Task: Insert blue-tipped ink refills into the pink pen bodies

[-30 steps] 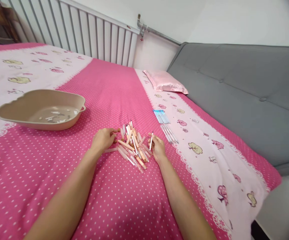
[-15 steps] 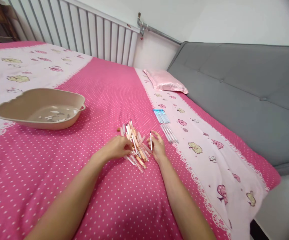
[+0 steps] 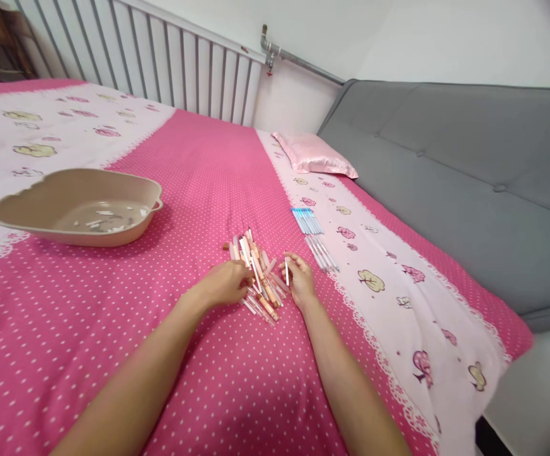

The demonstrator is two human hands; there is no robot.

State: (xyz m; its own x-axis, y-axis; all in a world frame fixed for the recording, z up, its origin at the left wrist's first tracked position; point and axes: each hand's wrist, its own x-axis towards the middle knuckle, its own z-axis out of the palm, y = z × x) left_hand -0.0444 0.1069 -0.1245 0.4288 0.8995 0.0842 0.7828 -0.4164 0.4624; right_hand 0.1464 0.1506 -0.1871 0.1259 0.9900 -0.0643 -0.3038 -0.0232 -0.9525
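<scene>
The right hand (image 3: 302,280) pinches a slim white stick (image 3: 287,271), just right of the loose pile of peach, pink and white pens (image 3: 268,288) on the pink dotted bedspread (image 3: 237,373). The left hand (image 3: 227,282) curls over the pile's left side; I cannot tell whether its fingers hold anything.

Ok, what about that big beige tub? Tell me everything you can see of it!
The tub looks like smooth plastic, with sloping walls, a wavy stretch of rim on its far left side and a small ear at its right end. It sits upright on the pink bedspread, left of the pile of pen-like sticks. Small white and greyish pieces lie on its bottom.
</scene>
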